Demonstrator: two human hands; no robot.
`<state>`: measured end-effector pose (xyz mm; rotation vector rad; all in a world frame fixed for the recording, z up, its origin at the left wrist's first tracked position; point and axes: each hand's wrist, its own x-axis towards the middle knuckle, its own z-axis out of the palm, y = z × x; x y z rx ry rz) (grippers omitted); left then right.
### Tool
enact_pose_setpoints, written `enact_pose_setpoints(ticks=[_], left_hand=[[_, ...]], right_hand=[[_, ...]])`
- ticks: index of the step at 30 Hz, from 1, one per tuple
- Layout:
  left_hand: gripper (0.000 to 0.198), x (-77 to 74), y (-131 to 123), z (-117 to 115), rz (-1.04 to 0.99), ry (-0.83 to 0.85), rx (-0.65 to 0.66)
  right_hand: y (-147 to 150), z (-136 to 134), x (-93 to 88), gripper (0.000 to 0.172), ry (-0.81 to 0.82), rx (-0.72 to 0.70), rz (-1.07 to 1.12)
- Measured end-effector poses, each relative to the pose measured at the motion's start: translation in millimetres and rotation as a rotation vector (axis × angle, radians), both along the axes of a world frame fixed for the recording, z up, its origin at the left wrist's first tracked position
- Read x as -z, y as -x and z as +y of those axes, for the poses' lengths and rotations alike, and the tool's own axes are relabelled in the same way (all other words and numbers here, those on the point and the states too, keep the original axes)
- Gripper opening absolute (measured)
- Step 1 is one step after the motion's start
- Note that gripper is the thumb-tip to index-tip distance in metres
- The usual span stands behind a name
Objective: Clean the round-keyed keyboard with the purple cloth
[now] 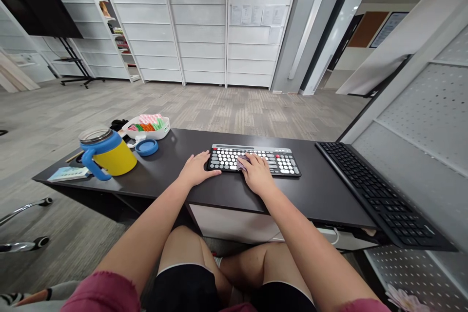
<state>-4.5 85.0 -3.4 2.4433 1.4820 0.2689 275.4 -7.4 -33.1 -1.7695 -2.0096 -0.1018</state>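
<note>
A small keyboard [278, 160] with round white, grey and red keys lies on the dark desk [321, 195] in front of me. My left hand [197, 168] rests flat at the keyboard's left end, fingers stretched over its edge. My right hand [257, 171] lies on the middle keys, with its fingers closed on a small pinkish-grey cloth or wipe [242, 163] pressed against the keys.
A yellow mug with a blue handle [107, 156], a blue lid [146, 147], a white tray of colourful packets [148, 126] and a small booklet [68, 173] sit at the desk's left. A black keyboard [373, 190] lies at the right. White shelving stands behind.
</note>
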Motion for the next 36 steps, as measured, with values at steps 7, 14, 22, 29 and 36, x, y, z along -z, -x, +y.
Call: enact_pose_setpoints(ticks=[7, 14, 22, 29, 36], left_hand=[[0.114, 0.4, -0.1, 0.0, 0.002, -0.001, -0.006], [0.111, -0.3, -0.1, -0.5, -0.002, -0.004, 0.002], [0.112, 0.3, 0.1, -0.1, -0.004, -0.002, 0.002], [0.109, 0.1, 0.4, -0.2, -0.011, 0.001, 0.002], [0.109, 0.8, 2.3, 1.0, -0.015, 0.003, 0.001]], right_hand=[[-2.0, 0.7, -1.1, 0.037, -0.055, 0.009, 0.054], [-1.9, 1.8, 4.9, 0.044, -0.009, 0.024, 0.023], [-3.3, 1.1, 4.2, 0.045, -0.024, 0.012, 0.016], [-7.7, 3.9, 1.1, 0.036, -0.079, -0.007, 0.142], [-62.9, -8.3, -14.0, 0.042, -0.208, 0.565, 0.612]])
